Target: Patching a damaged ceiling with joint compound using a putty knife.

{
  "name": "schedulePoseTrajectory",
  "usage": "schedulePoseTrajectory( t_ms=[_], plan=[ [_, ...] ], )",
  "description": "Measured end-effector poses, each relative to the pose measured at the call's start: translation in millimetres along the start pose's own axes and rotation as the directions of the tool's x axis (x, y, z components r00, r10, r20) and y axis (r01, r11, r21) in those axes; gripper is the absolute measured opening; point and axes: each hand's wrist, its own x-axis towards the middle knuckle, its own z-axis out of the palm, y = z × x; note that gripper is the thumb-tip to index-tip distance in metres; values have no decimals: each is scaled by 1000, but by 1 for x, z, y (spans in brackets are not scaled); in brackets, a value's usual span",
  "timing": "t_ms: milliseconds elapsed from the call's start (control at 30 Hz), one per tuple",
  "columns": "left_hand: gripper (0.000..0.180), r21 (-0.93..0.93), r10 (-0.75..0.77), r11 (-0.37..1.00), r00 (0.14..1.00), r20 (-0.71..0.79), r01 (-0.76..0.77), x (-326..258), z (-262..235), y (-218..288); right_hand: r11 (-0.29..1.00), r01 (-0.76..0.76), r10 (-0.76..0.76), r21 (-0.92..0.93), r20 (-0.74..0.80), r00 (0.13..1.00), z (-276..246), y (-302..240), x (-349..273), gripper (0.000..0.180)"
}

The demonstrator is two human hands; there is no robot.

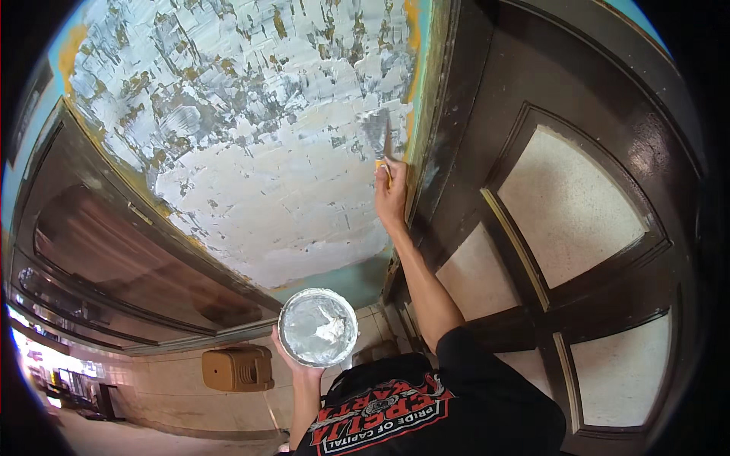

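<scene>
On my feed the right hand (391, 194) is clamped on a scraper (377, 140), its handle mostly covered and its blade at the patchy wall (289, 190), contact hard to make out, while the tub (282, 328) hides most of the left hand (293, 360) beneath it, so I cannot tell that grip.

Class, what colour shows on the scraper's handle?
Yellow; the handle shows best in the head view.
</scene>
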Motion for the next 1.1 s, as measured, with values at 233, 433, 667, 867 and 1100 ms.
schedulePoseTrajectory(
  t_ms=[233, 433, 667, 867, 1100],
  plan=[
    [71, 7, 14, 1000, 999, -33, -13, -2, 0, 2, 996, 43, -40, 82, -36, 999, 9, -32, 58, 21],
    [75, 24, 20, 1000, 1000, 17, -20, -1, -2, 6, 999, -26, 26, 40, -13, 1000, -17, -4, 16, 25],
    [74, -25, 42, 999, 998, -46, -43, -2, 3, 10, 998, 62, -63, -33, -30, 998, -13, -15, 57, 25],
    [76, -15, 68, 998, 995, 79, -67, 3, -8, 16, 951, -75, 81, 300, -7, 997, -18, -9, 21, 22],
    [73, -48, 47, 998, 997, 61, -44, 7, -4, 19, 966, -109, 109, 236, 14, 994, -28, -10, 18, 19]
  ],
)
